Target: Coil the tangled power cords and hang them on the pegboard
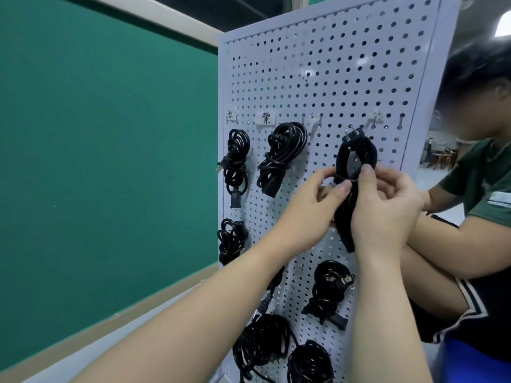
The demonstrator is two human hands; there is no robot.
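Far left, a green board (105,128) fills the wall — nothing there touches the work. The white pegboard (318,78) stands upright to its right, with coiled black cords already hung: one at upper left (236,158), a fatter one beside it (284,153), one lower left (231,240), and more bundles low on the panel (329,288).

My left hand (309,208) comes in from the lower left, thumb and forefinger pinching the waist of the coiled cord (355,161) in hand. The right hand (384,205) is just beside it, fingers curled around the same bundle from the right. Both grip at mid-height, so the hands are equally near.

The bundle's long axis runs vertical, flat against the board; its upper loop and plug (355,134) lie above the grip, the tail below. I judge the coming move turns on that upper loop — it must seat on a hook, and I cannot tell whether it already has. A white hook (374,118) sits just above and right of the plug.

Right of the board, another person in a green shirt (481,183) reaches in behind my hands; their forearm (442,250) is close and could crowd the right hand.
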